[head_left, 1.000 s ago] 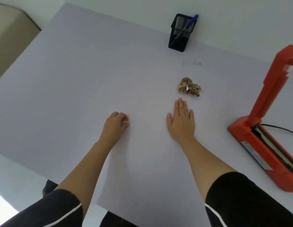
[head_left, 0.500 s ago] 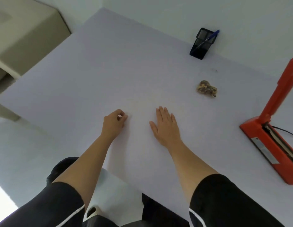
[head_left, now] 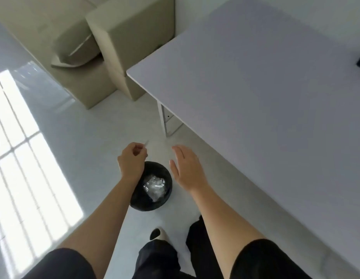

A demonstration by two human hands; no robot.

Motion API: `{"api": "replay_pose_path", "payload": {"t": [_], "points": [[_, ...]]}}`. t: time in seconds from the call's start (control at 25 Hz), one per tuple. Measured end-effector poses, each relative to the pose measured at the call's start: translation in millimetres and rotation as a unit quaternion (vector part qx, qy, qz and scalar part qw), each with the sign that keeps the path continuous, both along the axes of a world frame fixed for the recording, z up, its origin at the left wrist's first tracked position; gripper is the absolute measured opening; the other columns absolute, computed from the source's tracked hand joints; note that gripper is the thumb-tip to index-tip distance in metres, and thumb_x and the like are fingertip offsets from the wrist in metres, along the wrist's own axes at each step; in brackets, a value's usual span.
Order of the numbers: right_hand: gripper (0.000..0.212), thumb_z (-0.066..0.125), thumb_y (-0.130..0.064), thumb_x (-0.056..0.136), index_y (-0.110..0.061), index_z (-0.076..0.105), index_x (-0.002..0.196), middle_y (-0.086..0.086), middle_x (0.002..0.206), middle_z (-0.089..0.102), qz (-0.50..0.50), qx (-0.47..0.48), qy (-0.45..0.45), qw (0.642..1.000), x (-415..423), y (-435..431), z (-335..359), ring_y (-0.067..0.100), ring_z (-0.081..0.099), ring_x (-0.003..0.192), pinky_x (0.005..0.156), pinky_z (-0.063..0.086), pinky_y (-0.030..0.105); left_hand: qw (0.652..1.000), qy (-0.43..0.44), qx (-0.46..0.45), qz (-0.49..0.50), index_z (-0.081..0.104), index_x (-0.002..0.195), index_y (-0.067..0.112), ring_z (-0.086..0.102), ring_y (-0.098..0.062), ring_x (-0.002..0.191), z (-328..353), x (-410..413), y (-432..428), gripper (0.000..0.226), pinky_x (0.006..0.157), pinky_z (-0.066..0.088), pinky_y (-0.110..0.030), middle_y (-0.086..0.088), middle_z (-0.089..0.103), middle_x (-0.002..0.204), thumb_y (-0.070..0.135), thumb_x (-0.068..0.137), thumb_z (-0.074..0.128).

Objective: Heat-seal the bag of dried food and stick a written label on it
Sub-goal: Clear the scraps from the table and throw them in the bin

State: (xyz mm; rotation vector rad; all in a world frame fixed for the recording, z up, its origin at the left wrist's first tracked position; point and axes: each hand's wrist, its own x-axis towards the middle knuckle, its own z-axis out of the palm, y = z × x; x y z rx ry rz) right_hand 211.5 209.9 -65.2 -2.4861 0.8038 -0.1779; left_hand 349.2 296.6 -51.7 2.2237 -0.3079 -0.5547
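The left hand (head_left: 132, 159) is closed with fingertips pinched on a thin pale scrap (head_left: 146, 142), too blurred to identify, held above a black-lined waste bin (head_left: 151, 186) on the pale floor (head_left: 90, 137). The right hand (head_left: 186, 170) hangs open just beside it, palm inward, fingers spread. The white table (head_left: 255, 81) fills the right side, with beige boxes (head_left: 122, 37) beyond its corner.

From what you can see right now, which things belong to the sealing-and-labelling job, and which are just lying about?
Job:
left hand, pinched on a small thin scrap
right hand, open and empty
table; bag and sealer out of view

Lying about:
black bin with crumpled plastic
beige boxes
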Motion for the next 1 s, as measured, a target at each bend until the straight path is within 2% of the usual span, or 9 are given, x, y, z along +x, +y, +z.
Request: {"api": "replay_pose_path", "payload": {"t": [0.16, 0.32, 0.48, 0.6, 0.72, 0.8, 0.84, 0.92, 1.0], "points": [[0.044, 0.040, -0.026, 0.090, -0.001, 0.048, 0.126, 0.015, 0.123, 0.058, 0.048, 0.020, 0.057, 0.997, 22.6, 33.9, -97.5, 0.031, 0.054, 0.114, 0.097, 0.044, 0.040, 0.995, 0.060, 0.061, 0.046, 0.068, 0.087, 0.019, 0.062, -0.020, 0.084, -99.7, 13.0, 61.8, 0.011, 0.078, 0.045, -0.030, -0.002, 0.070, 0.082, 0.022, 0.085, 0.058], [0.056, 0.043, -0.031, 0.095, -0.001, 0.027, 0.140, 0.016, 0.143, 0.036, 0.010, 0.036, 0.157, 0.987, 44.2, 33.5, -232.7, 0.031, 0.038, 0.128, 0.105, 0.034, 0.037, 0.986, 0.105, 0.129, 0.025, 0.068, 0.095, 0.016, 0.061, -0.017, 0.080, -243.0, 18.6, 88.7, 0.016, 0.075, 0.045, -0.028, -0.002, 0.067, 0.082, 0.014, 0.084, 0.057], [0.058, 0.042, -0.037, 0.095, -0.008, 0.021, 0.141, 0.012, 0.133, 0.040, -0.013, 0.063, 0.256, 0.964, 47.3, 41.1, -347.8, 0.028, 0.050, 0.110, 0.078, 0.048, 0.036, 0.979, 0.117, 0.167, -0.009, 0.065, 0.090, 0.016, 0.059, -0.014, 0.076, -368.2, 24.7, 101.9, 0.010, 0.068, 0.042, -0.024, 0.001, 0.066, 0.079, 0.013, 0.084, 0.058], [0.063, 0.041, -0.042, 0.095, -0.009, 0.017, 0.143, 0.011, 0.133, 0.039, -0.061, 0.059, 0.281, 0.956, 44.7, 44.7, -415.3, 0.029, 0.054, 0.104, 0.066, 0.041, 0.033, 0.978, 0.112, 0.172, -0.040, 0.067, 0.090, 0.014, 0.059, -0.013, 0.068, -436.9, 29.3, 100.1, 0.009, 0.056, 0.043, -0.018, -0.003, 0.067, 0.080, 0.014, 0.087, 0.058], [0.046, 0.041, -0.028, 0.096, -0.005, 0.026, 0.133, 0.013, 0.112, 0.054, -0.118, 0.118, 0.238, 0.957, 44.9, 46.4, -453.1, 0.030, 0.059, 0.086, 0.061, 0.042, 0.032, 0.975, 0.117, 0.181, -0.052, 0.067, 0.095, 0.009, 0.058, -0.015, 0.065, -479.7, 31.6, 95.0, 0.014, 0.053, 0.043, -0.019, -0.009, 0.068, 0.084, 0.011, 0.087, 0.056], [0.027, 0.039, -0.012, 0.094, -0.004, 0.033, 0.118, 0.012, 0.087, 0.057, -0.137, 0.135, 0.210, 0.958, 42.6, 48.9, -468.1, 0.027, 0.054, 0.070, 0.057, 0.044, 0.034, 0.973, 0.123, 0.190, -0.055, 0.067, 0.101, 0.006, 0.058, -0.018, 0.070, -498.9, 30.2, 93.8, 0.019, 0.062, 0.046, -0.024, -0.013, 0.069, 0.088, 0.011, 0.087, 0.055], [0.023, 0.038, -0.010, 0.093, -0.004, 0.034, 0.116, 0.011, 0.084, 0.056, -0.142, 0.139, 0.200, 0.959, 41.4, 50.5, -470.0, 0.027, 0.054, 0.069, 0.057, 0.045, 0.035, 0.971, 0.129, 0.196, -0.053, 0.066, 0.105, 0.005, 0.057, -0.018, 0.071, -502.4, 29.0, 93.9, 0.021, 0.065, 0.045, -0.025, -0.014, 0.069, 0.090, 0.011, 0.088, 0.055], [0.033, 0.037, -0.021, 0.097, -0.004, 0.030, 0.125, 0.014, 0.101, 0.057, -0.140, 0.147, 0.193, 0.960, 39.1, 53.1, -463.7, 0.031, 0.059, 0.086, 0.067, 0.048, 0.038, 0.969, 0.142, 0.198, -0.047, 0.066, 0.102, 0.004, 0.053, -0.013, 0.064, -497.7, 25.8, 96.6, 0.017, 0.061, 0.042, -0.019, -0.012, 0.067, 0.084, 0.009, 0.090, 0.055], [0.055, 0.037, -0.035, 0.097, -0.005, 0.018, 0.140, 0.015, 0.129, 0.046, -0.134, 0.137, 0.214, 0.958, 37.9, 54.1, -446.9, 0.032, 0.050, 0.112, 0.080, 0.046, 0.042, 0.970, 0.156, 0.184, -0.036, 0.066, 0.086, 0.010, 0.058, -0.011, 0.061, -477.1, 25.2, 99.2, 0.013, 0.057, 0.047, -0.015, -0.010, 0.066, 0.081, 0.005, 0.089, 0.054]]}}
